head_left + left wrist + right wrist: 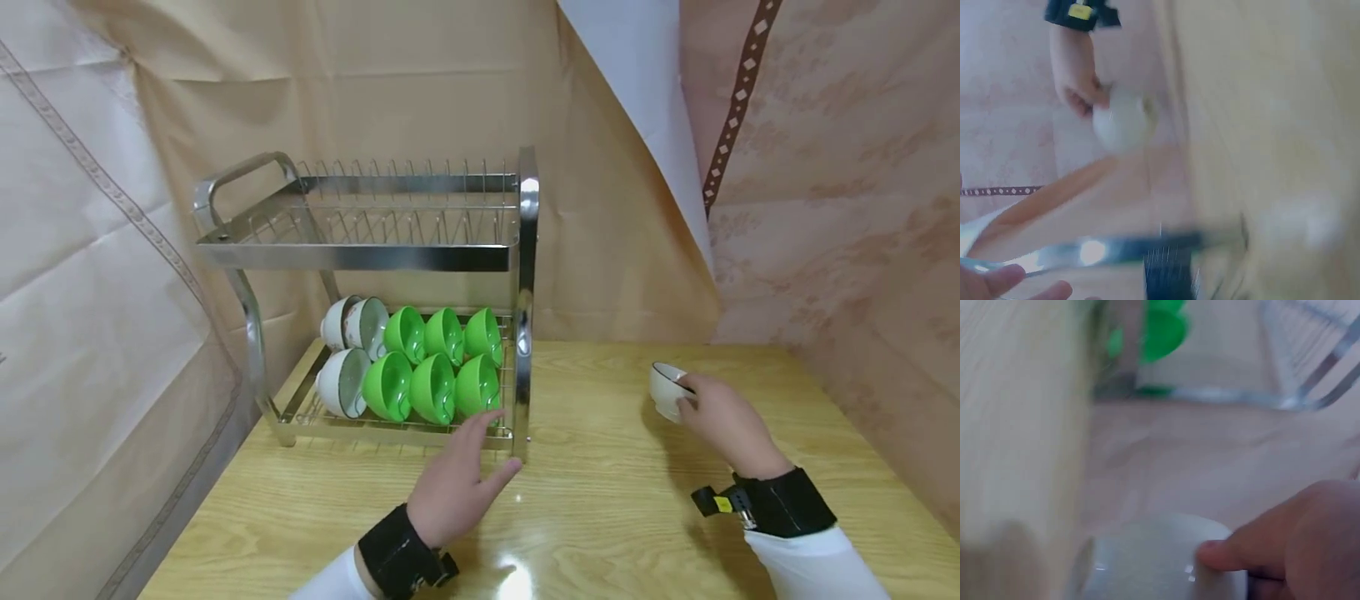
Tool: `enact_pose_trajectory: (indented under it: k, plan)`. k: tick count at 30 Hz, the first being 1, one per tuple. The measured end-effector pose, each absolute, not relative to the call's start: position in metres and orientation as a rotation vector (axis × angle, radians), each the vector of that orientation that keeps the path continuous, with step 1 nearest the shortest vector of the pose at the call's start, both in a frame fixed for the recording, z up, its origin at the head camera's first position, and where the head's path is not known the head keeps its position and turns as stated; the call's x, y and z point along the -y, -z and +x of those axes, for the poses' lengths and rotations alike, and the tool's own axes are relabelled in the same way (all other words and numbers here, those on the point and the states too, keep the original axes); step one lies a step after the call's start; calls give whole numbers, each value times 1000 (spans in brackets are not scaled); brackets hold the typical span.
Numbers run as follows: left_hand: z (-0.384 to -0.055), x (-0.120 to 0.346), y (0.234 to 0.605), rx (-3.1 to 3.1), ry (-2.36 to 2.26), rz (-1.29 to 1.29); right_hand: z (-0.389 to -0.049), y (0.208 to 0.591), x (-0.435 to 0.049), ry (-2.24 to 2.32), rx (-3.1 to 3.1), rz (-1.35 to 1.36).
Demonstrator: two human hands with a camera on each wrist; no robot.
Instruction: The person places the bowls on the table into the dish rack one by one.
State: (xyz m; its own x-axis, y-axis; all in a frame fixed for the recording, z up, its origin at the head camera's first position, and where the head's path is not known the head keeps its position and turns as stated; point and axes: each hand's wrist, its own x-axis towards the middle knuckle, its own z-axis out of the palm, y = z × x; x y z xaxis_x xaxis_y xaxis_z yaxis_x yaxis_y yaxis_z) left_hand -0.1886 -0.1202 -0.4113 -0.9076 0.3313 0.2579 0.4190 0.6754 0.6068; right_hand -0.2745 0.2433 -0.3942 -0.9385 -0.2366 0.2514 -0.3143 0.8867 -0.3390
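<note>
My right hand (pixel 723 421) pinches a white bowl with a dark rim (pixel 666 390) between thumb and fingers, over the right part of the table. In the right wrist view the thumb lies against the outside of the bowl (pixel 1160 562). My left hand (pixel 461 483) holds nothing; its fingers are spread, near the front right corner of the dish rack (pixel 360 258). On the rack's lower tier, several green bowls (pixel 432 389) lean in two rows. White bowls (pixel 343 383) stand at the left end of those rows.
The rack's upper tier (pixel 390 225) has upright wire dividers and holds no dishes. Beige cloth (pixel 615 275) hangs behind the wooden table (pixel 592 500), with patterned cloth (pixel 847 208) along the right side.
</note>
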Motion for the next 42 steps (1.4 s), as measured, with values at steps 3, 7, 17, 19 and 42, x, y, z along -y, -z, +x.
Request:
enact_pose_trajectory:
  k: [3, 7, 17, 19, 42]
  plan:
    - [-191, 119, 414, 2716, 1582, -642, -248, 373, -223, -588, 2862, 488]
    - [-196, 116, 416, 2508, 2257, -612, -212, 354, -192, -612, 2857, 605]
    - [-193, 111, 426, 2132, 2943, -391, -158, 364, -126, -537, 2505, 1022]
    - [-193, 111, 427, 2087, 3018, -423, -154, 368, -120, -545, 2429, 1120]
    - [-193, 135, 410, 1927, 3307, -449, -160, 377, -114, -572, 2086, 1476]
